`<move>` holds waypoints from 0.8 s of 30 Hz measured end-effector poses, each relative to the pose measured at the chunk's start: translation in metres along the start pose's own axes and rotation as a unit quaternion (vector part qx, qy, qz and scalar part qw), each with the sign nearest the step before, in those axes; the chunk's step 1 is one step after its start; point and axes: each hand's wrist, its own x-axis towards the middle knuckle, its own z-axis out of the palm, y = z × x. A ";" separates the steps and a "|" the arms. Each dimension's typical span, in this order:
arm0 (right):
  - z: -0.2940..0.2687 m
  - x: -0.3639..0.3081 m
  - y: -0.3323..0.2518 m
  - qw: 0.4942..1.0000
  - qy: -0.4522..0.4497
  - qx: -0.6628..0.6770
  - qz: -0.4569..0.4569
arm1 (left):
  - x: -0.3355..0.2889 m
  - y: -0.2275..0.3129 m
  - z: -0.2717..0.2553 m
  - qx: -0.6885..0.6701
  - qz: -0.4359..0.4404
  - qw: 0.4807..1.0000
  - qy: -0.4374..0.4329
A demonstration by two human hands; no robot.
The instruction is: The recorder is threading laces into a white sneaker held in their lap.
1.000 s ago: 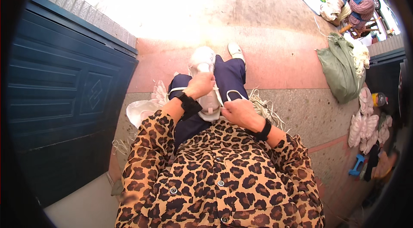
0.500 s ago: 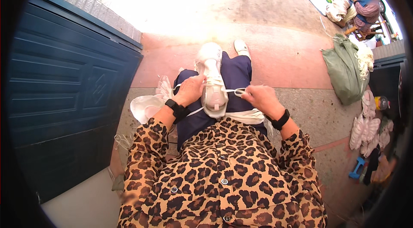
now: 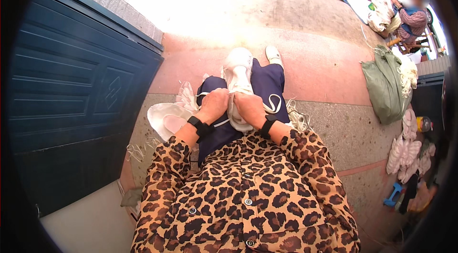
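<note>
A white shoe (image 3: 238, 69) lies on my lap over dark blue trousers, its toe pointing away from me. My left hand (image 3: 214, 105) is closed at the shoe's left edge, by the lacing. Across the shoe's opening, my right hand (image 3: 249, 109) is closed too, its fingertips close to the left hand's. A white shoelace (image 3: 273, 103) loops out on the right side of my right hand, over the trouser leg. Whatever sits between the fingertips of either hand is too small to make out, though the lace runs to both.
White shoe parts (image 3: 167, 117) lie at my left, beside a dark blue door (image 3: 81, 81). Loose white laces (image 3: 298, 117) hang at my right. Farther right are a green sack (image 3: 384, 86), several pale shoes (image 3: 403, 150) and a blue tool (image 3: 392, 195). Another person (image 3: 412, 17) sits at the far right.
My right hand has moved left, from pulling the lace out to the side, onto the shoe next to my left hand. The lace now hangs in a loose loop.
</note>
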 end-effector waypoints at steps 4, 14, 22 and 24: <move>-0.003 0.005 0.001 0.997 -0.028 -0.050 -0.045 | 0.000 0.003 0.005 0.014 -0.015 0.999 0.048; -0.246 -0.058 0.115 0.406 0.247 0.879 -0.033 | -0.001 0.000 0.014 -0.088 -0.123 0.986 0.065; -0.283 -0.103 0.141 0.434 0.195 0.859 -0.186 | 0.019 0.007 -0.004 -0.165 -0.098 0.981 0.011; -0.284 -0.101 0.140 0.468 0.203 0.835 -0.206 | 0.026 0.011 -0.006 -0.169 -0.091 0.980 -0.043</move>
